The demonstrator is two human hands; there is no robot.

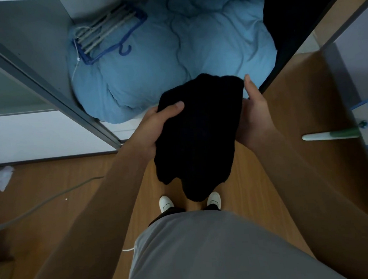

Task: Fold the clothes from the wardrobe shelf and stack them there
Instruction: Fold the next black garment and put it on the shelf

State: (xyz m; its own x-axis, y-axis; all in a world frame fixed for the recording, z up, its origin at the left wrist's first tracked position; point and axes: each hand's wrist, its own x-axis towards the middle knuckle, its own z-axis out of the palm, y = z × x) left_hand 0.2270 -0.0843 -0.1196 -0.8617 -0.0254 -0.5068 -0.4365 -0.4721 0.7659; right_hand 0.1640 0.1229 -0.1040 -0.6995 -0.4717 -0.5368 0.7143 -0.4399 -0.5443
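Note:
A folded black knitted garment [198,134] lies across both my hands in front of the open wardrobe. My left hand [156,128] grips its left edge, thumb on top. My right hand [254,110] holds it from the right and underneath, with the thumb pointing up along the edge. The garment's lower end hangs down towards my feet. Behind it, a bulky light blue duvet [173,59] fills the wardrobe shelf. The right part of the shelf is dark and I cannot make out what is there.
A blue hanger rack [106,38] lies on the duvet at the back left. The wardrobe's grey sliding door frame [44,88] stands to the left, a wooden panel [306,100] to the right. A grey cable [48,199] and white paper [1,177] lie on the wooden floor.

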